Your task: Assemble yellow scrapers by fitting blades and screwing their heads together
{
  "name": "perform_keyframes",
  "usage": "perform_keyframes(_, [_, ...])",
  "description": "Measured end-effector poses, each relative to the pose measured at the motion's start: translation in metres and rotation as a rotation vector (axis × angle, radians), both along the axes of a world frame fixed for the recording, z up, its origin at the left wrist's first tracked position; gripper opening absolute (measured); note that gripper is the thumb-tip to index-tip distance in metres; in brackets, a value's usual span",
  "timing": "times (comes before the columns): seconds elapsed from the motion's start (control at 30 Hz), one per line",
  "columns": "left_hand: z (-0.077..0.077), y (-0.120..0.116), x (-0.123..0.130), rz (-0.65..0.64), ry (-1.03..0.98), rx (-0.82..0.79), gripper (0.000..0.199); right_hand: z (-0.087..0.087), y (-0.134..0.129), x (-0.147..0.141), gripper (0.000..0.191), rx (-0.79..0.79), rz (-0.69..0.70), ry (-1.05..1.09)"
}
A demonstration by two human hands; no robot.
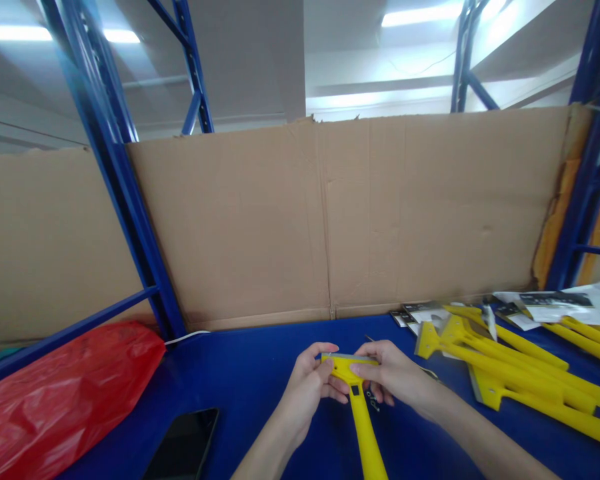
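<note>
A yellow scraper (363,427) with a wide head and a long handle is held between both hands, its handle pointing down toward the bottom edge. My left hand (313,380) pinches the left end of the head, thumb on its face. On the right end, my right hand (390,373) grips the head with thumb in front and fingers behind. A thin metallic strip shows along the head's top edge. Small metal pieces (373,399) lie on the blue table just right of the handle, partly hidden by my right hand.
Several yellow scrapers (520,370) are piled at the right, with printed packets (560,308) behind. A black phone (185,445) and a red plastic bag (75,393) are at the left. Cardboard (260,227) stands behind the blue table (250,353), between blue rack posts.
</note>
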State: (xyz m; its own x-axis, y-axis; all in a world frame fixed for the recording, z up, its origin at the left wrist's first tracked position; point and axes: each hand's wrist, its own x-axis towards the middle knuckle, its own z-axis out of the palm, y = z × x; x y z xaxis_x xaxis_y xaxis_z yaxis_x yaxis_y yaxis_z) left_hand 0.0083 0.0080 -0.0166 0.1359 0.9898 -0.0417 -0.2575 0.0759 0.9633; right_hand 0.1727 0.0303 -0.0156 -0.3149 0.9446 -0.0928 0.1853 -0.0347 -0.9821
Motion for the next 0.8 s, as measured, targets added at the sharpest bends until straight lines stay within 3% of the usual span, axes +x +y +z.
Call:
perform_keyframes(0.17, [0.006, 0.0, -0.001, 0.043, -0.049, 0.041, 0.044, 0.001, -0.01, -0.011, 0.022, -0.072, -0.111, 0.203])
perform_keyframes(0.33, [0.008, 0.0, 0.001, 0.079, -0.071, 0.096, 0.046, 0.002, -0.026, -0.028, 0.037, -0.312, 0.004, 0.383])
perform_keyframes(0.6, [0.003, 0.002, 0.005, 0.115, 0.0, 0.034, 0.053, 0.011, -0.021, -0.027, 0.029, -0.271, -0.241, 0.485])
perform_keyframes(0.7, [-0.007, 0.003, 0.005, 0.142, 0.324, 0.107, 0.033, 0.019, -0.011, -0.012, 0.029, -0.288, -0.267, 0.541])
perform_keyframes(0.8, [-0.018, 0.0, 0.009, 0.023, 0.828, 0.531, 0.013, 0.024, -0.003, 0.001, 0.032, -0.309, -0.274, 0.58])
